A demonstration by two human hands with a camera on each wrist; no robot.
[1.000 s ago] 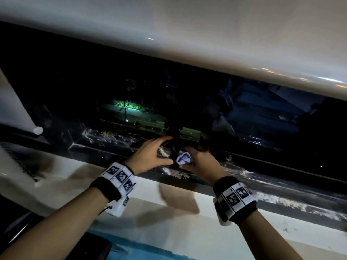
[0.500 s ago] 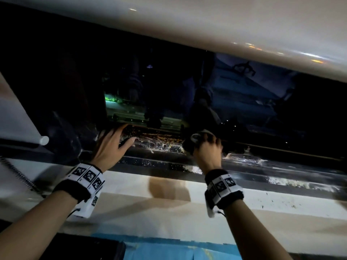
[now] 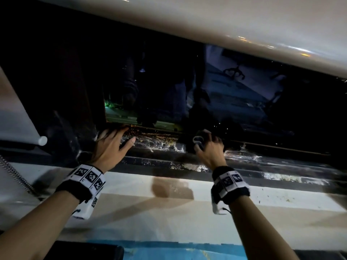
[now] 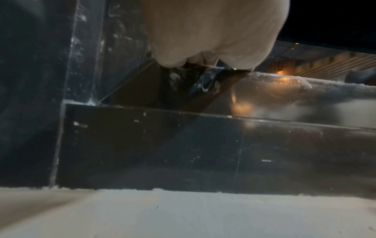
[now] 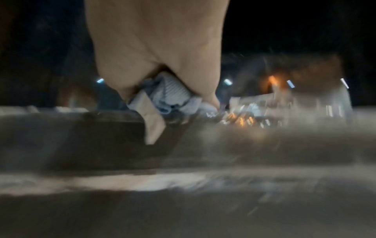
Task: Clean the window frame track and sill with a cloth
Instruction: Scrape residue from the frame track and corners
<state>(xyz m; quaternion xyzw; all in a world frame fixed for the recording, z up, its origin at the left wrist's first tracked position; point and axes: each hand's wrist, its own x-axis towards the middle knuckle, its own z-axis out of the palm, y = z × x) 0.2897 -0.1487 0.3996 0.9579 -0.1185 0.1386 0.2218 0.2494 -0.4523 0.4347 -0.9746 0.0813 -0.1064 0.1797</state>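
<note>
A dark window frame track (image 3: 159,145) runs across the head view, streaked with white grime. Below it lies the pale sill (image 3: 142,186). My right hand (image 3: 208,147) grips a bunched pale blue-grey cloth (image 3: 199,140) and holds it down in the track; the right wrist view shows the cloth (image 5: 173,95) wadded in my curled fingers. My left hand (image 3: 112,145) rests with fingers spread on the track's left end, beside the dark upright frame (image 4: 85,48). In the left wrist view my left hand (image 4: 213,35) touches the track's edge.
Dark glass (image 3: 234,94) with reflections stands behind the track. A white roller blind end (image 3: 42,140) and its bead chain (image 3: 16,177) hang at the left. A pale beam (image 3: 206,21) crosses above. Blue material (image 3: 178,250) lies below the sill.
The two hands, close together a second ago, have parted: the left slid left along the track and spread flat, the right moved right and deeper into the track with the cloth.
</note>
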